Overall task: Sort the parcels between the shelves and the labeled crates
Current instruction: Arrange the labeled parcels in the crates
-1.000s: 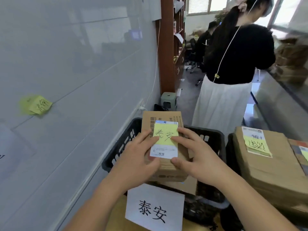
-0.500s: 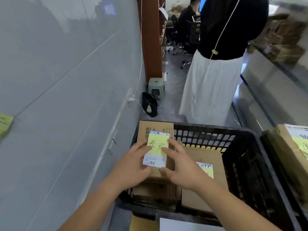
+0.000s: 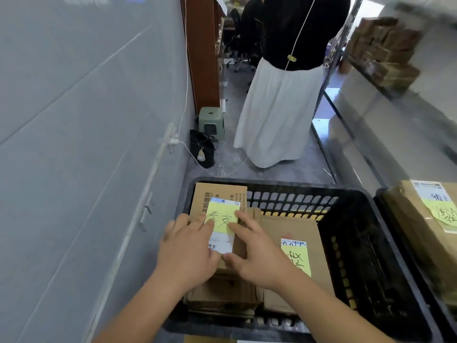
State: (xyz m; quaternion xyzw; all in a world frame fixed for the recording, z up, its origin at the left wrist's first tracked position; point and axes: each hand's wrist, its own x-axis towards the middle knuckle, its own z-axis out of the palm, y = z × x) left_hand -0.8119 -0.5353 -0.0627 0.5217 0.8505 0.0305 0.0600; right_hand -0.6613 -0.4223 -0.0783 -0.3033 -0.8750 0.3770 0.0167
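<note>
A small brown cardboard parcel (image 3: 220, 195) with a white shipping label and a yellow handwritten note lies on a stack of boxes in the left part of a black plastic crate (image 3: 366, 243). My left hand (image 3: 188, 248) rests on the parcel's left side and my right hand (image 3: 254, 251) on its right side, fingers pressing the label. A flatter cardboard parcel (image 3: 294, 231) with its own yellow note lies beside it in the crate.
A grey wall runs along the left. A person in a black top and white skirt (image 3: 277, 115) stands just beyond the crate. A second crate with a labelled box (image 3: 420, 226) sits at right. Shelves with boxes (image 3: 385, 48) stand far right. A green stool (image 3: 212, 123) and black bag are on the floor.
Both hands have carried the parcel down into the crate onto the stack at its left. The view tilted down; the crate's paper label has left the frame.
</note>
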